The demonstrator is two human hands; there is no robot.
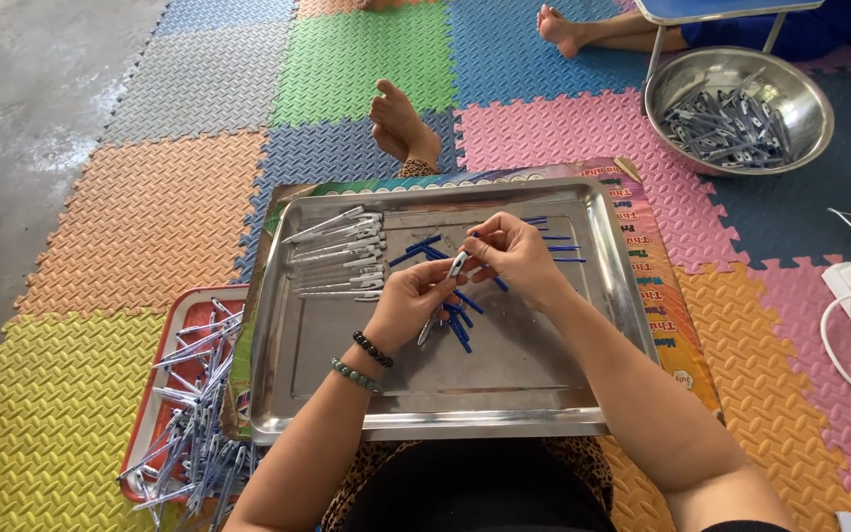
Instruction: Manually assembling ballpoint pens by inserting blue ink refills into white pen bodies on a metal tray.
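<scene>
Steel tray (pixel 504 394) of pens (pixel 342 251), bowl (pixel 800 84) likewise

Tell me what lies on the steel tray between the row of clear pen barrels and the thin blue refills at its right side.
In the head view, loose blue pen parts lie there, with both hands, left hand and right hand, holding a pen piece above them.

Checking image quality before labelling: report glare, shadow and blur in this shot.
Head view: soft daylight, with dull reflections on the steel tray and a brighter sheen in the metal bowl; faint shadows beneath the left hand and right hand; small pen parts are slightly soft; the edges bow mildly.
</scene>
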